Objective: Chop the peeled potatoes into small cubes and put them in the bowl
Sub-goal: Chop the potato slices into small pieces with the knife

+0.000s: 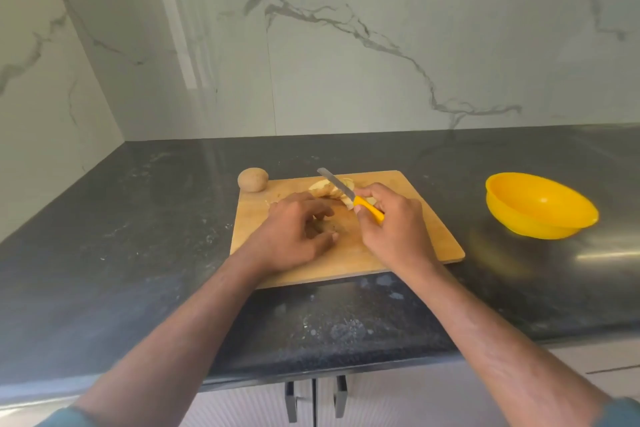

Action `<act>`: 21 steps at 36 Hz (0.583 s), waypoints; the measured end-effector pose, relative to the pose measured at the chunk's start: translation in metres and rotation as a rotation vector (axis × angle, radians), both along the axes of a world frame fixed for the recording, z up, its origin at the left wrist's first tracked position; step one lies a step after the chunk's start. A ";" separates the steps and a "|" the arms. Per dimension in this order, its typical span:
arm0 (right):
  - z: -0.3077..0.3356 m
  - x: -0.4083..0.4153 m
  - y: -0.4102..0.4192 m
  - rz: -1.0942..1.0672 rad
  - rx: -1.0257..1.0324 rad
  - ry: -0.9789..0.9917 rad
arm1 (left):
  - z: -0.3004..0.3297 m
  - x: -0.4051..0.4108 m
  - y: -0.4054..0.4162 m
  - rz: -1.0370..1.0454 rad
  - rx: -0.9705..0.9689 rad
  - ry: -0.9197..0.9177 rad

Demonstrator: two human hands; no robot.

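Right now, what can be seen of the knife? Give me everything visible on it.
The knife is small, with a bright yellow handle that looks like plastic and a narrow grey metal blade. The right hand curls its grip round the handle, hiding its rear end. The blade points away and to the left, lying across the pale peeled potato on the wooden cutting board. Whether the edge has entered the potato cannot be told. The tip shows bare, past the potato's far side.
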State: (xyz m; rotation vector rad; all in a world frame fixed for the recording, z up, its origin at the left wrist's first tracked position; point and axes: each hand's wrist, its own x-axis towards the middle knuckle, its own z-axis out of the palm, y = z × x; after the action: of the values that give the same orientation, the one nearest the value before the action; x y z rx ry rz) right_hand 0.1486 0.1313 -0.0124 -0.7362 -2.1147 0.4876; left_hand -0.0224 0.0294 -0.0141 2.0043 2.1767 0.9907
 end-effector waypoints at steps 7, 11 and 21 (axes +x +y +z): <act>0.006 -0.005 0.003 -0.009 0.024 0.005 | 0.004 -0.002 0.008 0.105 0.038 0.010; 0.002 0.008 -0.004 -0.012 0.047 -0.073 | 0.003 -0.006 0.000 0.162 0.136 -0.069; 0.004 0.024 -0.020 -0.017 0.069 -0.264 | 0.002 -0.007 0.002 0.232 0.028 -0.063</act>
State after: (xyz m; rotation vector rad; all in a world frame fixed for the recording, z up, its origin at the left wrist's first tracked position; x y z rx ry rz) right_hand 0.1721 0.1110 -0.0084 -0.8147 -2.3548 0.3202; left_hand -0.0296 0.0315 -0.0122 1.7332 2.4147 1.0976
